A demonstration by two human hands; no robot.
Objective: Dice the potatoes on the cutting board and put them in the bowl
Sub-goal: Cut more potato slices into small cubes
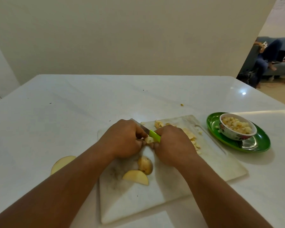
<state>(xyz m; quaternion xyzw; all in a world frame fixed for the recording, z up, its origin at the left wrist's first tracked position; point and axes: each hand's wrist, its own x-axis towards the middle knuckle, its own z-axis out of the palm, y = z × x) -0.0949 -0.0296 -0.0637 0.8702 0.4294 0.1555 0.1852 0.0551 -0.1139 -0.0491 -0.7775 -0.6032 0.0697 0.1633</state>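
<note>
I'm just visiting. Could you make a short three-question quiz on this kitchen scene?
1. True or false: the small floral bowl stands on the round green plate.
2. Which hand grips the green-handled knife: A) left hand B) right hand?
3. Fill in: one potato slice lies off the white cutting board, to its ____.

Key: 1 true; 2 B; 3 left.

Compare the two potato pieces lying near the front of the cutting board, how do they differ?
The skin-side piece shows brown, speckled peel; the cut-face piece shows pale, smooth flesh. The skin-side piece looks rounded and lumpy, while the cut-face piece is a flatter half-moon. The skin-side piece lies farther from the person, the cut-face piece nearer. Both rest on the cutting board, undiced and untouched by either hand.
</note>
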